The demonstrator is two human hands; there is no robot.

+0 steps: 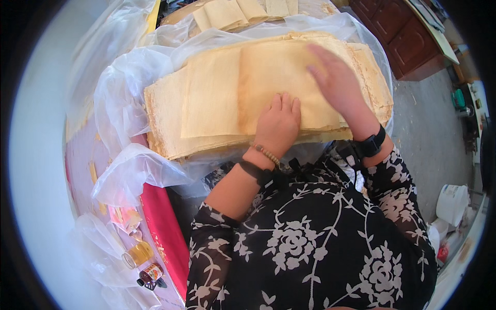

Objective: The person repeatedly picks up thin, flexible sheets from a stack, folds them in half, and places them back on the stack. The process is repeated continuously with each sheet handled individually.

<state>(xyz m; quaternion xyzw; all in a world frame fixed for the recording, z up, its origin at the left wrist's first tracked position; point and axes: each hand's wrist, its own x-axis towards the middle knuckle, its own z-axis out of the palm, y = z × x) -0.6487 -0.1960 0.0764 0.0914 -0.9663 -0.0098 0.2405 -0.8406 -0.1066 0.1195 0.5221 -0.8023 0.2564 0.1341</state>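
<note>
A thick stack of thin, pale yellow sheets (165, 111) with ragged edges lies in front of me; they look like dried bean curd sheets. The top sheet (212, 98) has a browner band (244, 88) running across it. My left hand (279, 121) rests on this sheet close to its near edge, fingers stretched out and lying on the surface. Farther right, my right hand (336, 80) is over the sheet's right part, fingers out and thumb apart, slightly blurred by motion. Neither hand appears to grip anything.
Clear plastic sheeting (126, 77) surrounds the stack. More folded sheets (225, 13) lie beyond it. At the lower left are a glass jar (138, 255) of yellowish liquid and a small dark bottle (151, 274). A brown cabinet (413, 41) and a white bucket (451, 204) stand right.
</note>
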